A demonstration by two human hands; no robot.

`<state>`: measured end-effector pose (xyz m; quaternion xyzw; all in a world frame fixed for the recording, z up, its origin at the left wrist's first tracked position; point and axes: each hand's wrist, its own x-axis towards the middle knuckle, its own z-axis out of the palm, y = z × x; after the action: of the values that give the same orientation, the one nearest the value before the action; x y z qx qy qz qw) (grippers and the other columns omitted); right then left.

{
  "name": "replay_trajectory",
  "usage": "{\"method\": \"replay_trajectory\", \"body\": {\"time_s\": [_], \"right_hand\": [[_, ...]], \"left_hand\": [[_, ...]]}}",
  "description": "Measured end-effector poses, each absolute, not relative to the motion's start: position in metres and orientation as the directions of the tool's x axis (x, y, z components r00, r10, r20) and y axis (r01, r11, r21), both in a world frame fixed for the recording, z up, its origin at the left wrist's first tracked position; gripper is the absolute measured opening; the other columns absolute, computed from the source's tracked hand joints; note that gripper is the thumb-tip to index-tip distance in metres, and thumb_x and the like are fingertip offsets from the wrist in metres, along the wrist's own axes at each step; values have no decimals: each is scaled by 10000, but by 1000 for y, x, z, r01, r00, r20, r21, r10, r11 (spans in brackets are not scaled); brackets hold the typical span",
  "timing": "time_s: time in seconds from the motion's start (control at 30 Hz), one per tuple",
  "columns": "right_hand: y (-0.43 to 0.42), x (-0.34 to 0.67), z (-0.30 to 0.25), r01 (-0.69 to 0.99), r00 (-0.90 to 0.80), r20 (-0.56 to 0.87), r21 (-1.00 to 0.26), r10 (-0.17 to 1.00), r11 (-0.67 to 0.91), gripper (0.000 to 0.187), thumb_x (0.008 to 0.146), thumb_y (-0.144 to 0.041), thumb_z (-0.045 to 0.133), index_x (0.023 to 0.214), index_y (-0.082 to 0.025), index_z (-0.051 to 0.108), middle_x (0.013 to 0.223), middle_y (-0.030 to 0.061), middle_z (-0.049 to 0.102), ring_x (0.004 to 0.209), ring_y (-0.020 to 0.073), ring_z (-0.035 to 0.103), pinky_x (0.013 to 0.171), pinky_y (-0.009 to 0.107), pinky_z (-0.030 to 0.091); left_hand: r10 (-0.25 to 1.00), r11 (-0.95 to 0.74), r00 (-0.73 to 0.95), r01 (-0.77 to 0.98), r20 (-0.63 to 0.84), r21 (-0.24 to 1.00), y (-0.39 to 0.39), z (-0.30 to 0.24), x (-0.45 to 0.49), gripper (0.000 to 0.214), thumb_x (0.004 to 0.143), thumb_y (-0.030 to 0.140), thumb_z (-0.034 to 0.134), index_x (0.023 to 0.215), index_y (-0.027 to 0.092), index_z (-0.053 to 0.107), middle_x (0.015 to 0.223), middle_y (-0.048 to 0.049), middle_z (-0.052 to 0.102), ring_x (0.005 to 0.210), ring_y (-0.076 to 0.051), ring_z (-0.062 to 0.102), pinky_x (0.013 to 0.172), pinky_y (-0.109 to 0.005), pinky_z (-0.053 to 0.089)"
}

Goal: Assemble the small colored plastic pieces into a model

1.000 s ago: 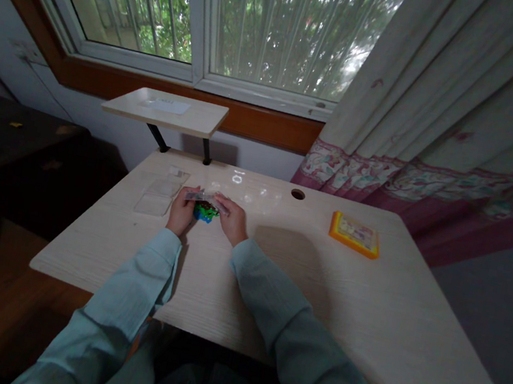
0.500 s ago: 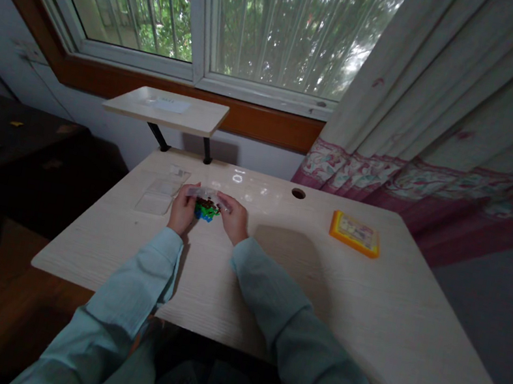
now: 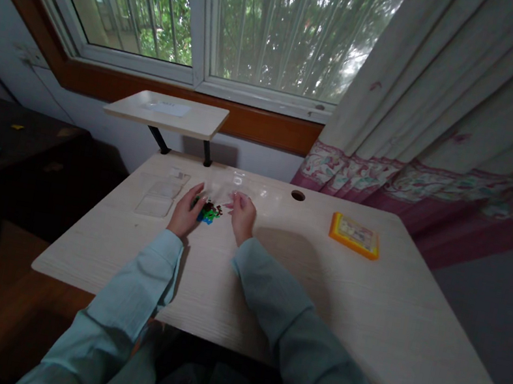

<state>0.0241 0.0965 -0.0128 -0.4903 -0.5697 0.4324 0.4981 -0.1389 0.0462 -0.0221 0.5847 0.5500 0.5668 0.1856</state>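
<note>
A small pile of tiny brown, green and blue pieces (image 3: 210, 211) lies on the pale table, too small for me to tell their kind. My left hand (image 3: 186, 211) is at the pile's left edge, thumb and fingers apart, with nothing seen gripped. On the other side of the pile, my right hand (image 3: 242, 217) has its fingertips pinched together on a clear plastic bag (image 3: 222, 188), which is blurred and stretches over the far side of the pile. Just left of my left hand lies an open clear plastic case (image 3: 155, 205).
An orange-yellow box (image 3: 355, 236) sits on the table's right side. A small raised shelf (image 3: 199, 121) with a paper stands at the back left, on black legs. There is a round hole (image 3: 298, 195) near the back edge. A curtain (image 3: 395, 137) hangs behind on the right.
The clear bag was held between both hands over the pieces. My left hand has loosened from it, my right hand has moved slightly right, and more brown pieces show spread on the pile.
</note>
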Motion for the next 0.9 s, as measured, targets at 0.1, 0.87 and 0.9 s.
{"method": "replay_trajectory", "body": {"time_s": [0.1,0.87,0.9], "right_hand": [[106,24,-9,-15,80,102,-994,992,104,243,951,-362,411,1041,-175,538,991,61,706,563,80,654,442,154,480],[158,-3,13,148,-160,-122,-984,980,-98,103,867,-161,489,788,-148,554,635,15,638,540,135,676,540,248,583],[160,-6,12,156,-163,-116,-984,980,-91,101,864,-166,497,782,-149,555,625,11,634,540,135,676,534,244,580]], "left_hand": [[861,-303,-176,575,477,760,48,-26,-143,431,967,422,411,1296,190,564,1363,-125,558,1304,-239,492,1147,-458,342],[896,-387,185,770,404,506,45,-24,-132,428,925,442,483,1232,170,609,1328,-141,583,1301,-270,484,1137,-483,342],[892,-403,203,760,403,509,44,-23,-131,416,928,436,479,1224,178,616,1324,-132,588,1290,-263,495,1129,-473,359]]}}
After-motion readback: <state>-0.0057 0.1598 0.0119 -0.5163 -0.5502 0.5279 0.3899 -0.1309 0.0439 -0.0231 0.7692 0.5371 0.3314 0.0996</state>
